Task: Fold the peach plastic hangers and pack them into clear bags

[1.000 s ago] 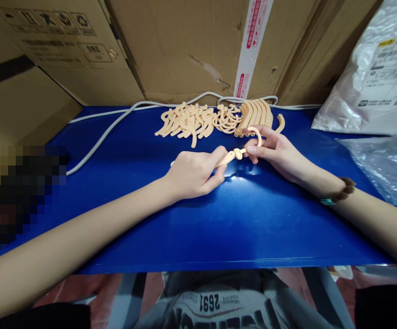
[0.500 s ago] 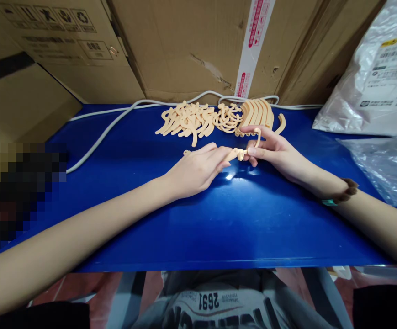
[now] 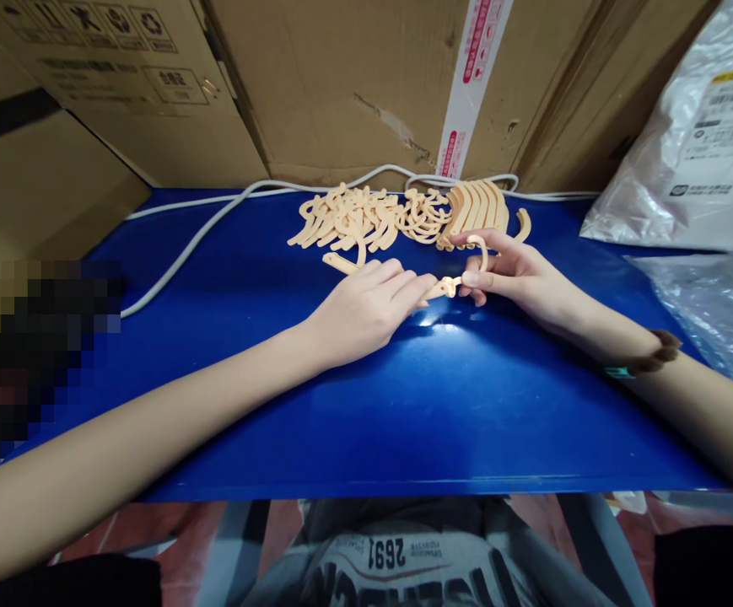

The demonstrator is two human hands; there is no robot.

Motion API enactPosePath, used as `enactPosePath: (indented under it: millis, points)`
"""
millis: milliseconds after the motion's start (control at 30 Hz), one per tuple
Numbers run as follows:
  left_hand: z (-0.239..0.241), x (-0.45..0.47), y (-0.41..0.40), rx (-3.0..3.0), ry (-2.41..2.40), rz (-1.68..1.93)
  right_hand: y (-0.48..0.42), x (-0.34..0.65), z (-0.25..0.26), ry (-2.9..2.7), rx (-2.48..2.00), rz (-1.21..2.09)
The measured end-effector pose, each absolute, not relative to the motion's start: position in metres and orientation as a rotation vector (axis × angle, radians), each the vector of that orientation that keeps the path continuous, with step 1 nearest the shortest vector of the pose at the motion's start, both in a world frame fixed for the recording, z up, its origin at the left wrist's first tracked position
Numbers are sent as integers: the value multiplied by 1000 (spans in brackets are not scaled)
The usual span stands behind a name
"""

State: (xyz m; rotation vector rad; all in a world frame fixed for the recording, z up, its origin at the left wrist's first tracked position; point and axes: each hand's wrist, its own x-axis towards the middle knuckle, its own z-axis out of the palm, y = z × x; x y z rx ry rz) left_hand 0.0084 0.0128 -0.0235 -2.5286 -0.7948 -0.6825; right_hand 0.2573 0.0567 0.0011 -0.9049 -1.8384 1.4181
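My left hand (image 3: 372, 308) is closed over a beige plastic hanger arm (image 3: 339, 263), whose far-left end sticks out behind the knuckles. Between my two hands, the arm's other end meets the knobbed base of a beige hanger hook (image 3: 481, 251). My right hand (image 3: 510, 268) pinches this hook near its base, its curved top rising beside the fingers. The fingers partly cover the joint, so I cannot tell how firmly the pieces fit. Just beyond my hands lie a heap of hanger arms (image 3: 341, 221), a small pile of hooks (image 3: 422, 217) and a neat row of curved arms (image 3: 476, 206).
Everything lies on a blue table (image 3: 372, 430). A white cable (image 3: 180, 270) runs along its back and left. Cardboard boxes (image 3: 353, 76) stand behind. At the right are a white plastic parcel bag (image 3: 688, 160) and clear plastic wrap (image 3: 708, 303). One curved piece (image 3: 523, 225) lies apart.
The held hanger arm has swung so its left end shows further out behind my left hand. Both hands stay nearly in place, still on the arm and hook.
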Motion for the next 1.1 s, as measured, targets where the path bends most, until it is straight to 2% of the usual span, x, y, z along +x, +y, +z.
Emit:
enactPosePath:
  millis: [300, 733, 1100]
  points:
    - [-23, 12, 11, -2453, -804, -551, 60, 261, 5, -1958, -901, 1363]
    - [-24, 12, 12, -2392, -766, -569, 57, 263, 7, -2120, -888, 1206]
    - [-24, 13, 13, -2395, -765, -575, 55, 263, 6, -2118, -935, 1232]
